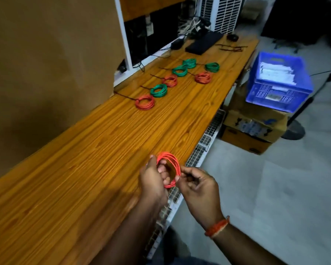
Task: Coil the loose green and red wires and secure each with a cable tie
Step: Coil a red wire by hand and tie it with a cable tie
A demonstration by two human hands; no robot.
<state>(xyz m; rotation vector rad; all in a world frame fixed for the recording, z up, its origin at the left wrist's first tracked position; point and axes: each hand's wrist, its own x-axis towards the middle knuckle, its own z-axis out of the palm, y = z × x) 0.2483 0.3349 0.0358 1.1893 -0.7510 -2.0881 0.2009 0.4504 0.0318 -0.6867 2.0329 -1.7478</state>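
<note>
Both hands meet at one red wire coil, held in the air above the desk's near edge. Left hand has its fingers threaded through the ring; right hand pinches its right rim. Seven tied coils lie well ahead; any spare ties look out of reach.

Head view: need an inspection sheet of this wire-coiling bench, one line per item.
Surface: long orange wood-grain bench top.
Job's things: red wire coil in hand, no tie seen on it; seven tied coils laid farther along, three red, four green, nearest a red tied coil.
Clutter: flat black device, loose dark cable ties.
Grippers: left hand holds the coil with fingers through it; right hand pinches its edge.
Cables: tangled white and black leads at the far end.
Surroundings: blue plastic crate on cardboard boxes.
</note>
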